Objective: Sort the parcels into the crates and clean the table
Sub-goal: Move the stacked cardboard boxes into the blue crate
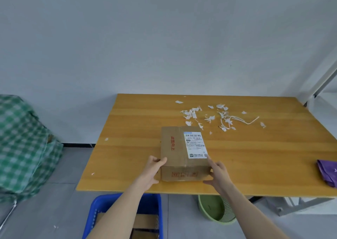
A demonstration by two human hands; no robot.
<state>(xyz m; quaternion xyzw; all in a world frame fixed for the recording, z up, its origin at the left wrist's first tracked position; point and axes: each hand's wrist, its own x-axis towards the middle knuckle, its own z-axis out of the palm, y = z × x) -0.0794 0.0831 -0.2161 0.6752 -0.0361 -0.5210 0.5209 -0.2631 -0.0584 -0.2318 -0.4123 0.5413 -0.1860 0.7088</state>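
One wooden table (pixel 255 166) fills the middle of the view, its far edge against a pale wall and its near edge running above the floor. Left of it, well apart, stands a bulky bundle in green checked cloth (pixel 23 144). Under the near edge sit a blue crate (pixel 156 202), with brown cardboard boxes (pixel 145 222) inside, and beside it a green mesh basket (pixel 217 211).

The cardboard parcel (pixel 175 147) lies flat on the table close to the near edge, with bare wood all round it. Red characters run along its top and across its front face, too blurred to read. A white shipping label (pixel 195 145) on top carries barcodes and small print I cannot make out.

A purple cloth (pixel 328 171) rests at the table's right edge. Torn white paper scraps (pixel 209 116) lie scattered behind the parcel.

The left hand (pixel 155 167) grips the parcel's near left corner, thumb on top. The right hand (pixel 218 173) presses straight fingers against the near right corner.
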